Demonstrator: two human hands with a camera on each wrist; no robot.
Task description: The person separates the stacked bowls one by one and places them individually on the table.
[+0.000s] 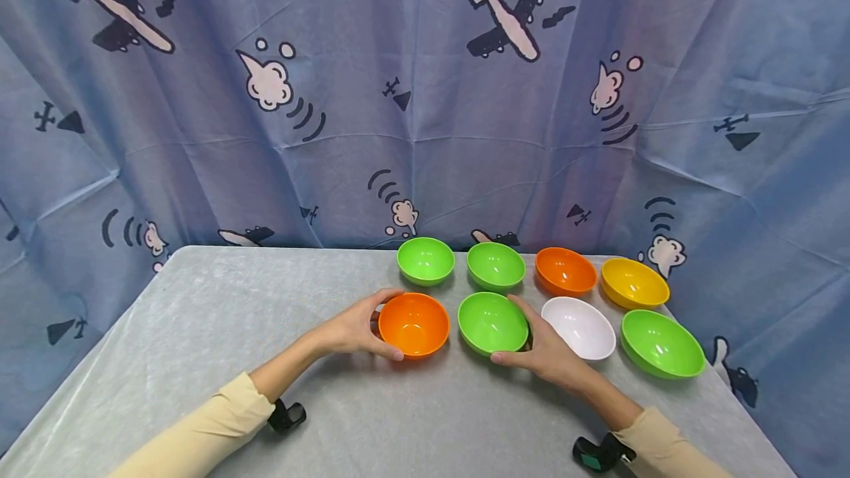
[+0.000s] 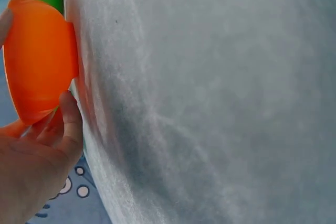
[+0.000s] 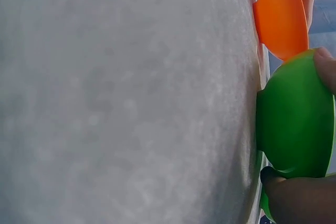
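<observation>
In the head view my left hand [image 1: 358,327] grips an orange bowl [image 1: 413,324] from its left side, thumb at the near edge and fingers behind. The left wrist view shows fingertips low on the side of this orange bowl [image 2: 42,59], close to its foot. My right hand [image 1: 554,356] holds a green bowl [image 1: 493,321] by its right side, the thumb in front and fingers at the far rim. In the right wrist view the green bowl [image 3: 296,119] stands upright with its foot at the tablecloth. A small gap separates the two held bowls.
Behind them stand two green bowls [image 1: 426,260] [image 1: 496,266], an orange bowl [image 1: 566,271] and a yellow bowl [image 1: 634,282]. A white bowl [image 1: 579,327] and a larger green bowl [image 1: 662,343] are at the right. A patterned blue curtain [image 1: 345,94] hangs behind the grey-covered table [image 1: 232,301].
</observation>
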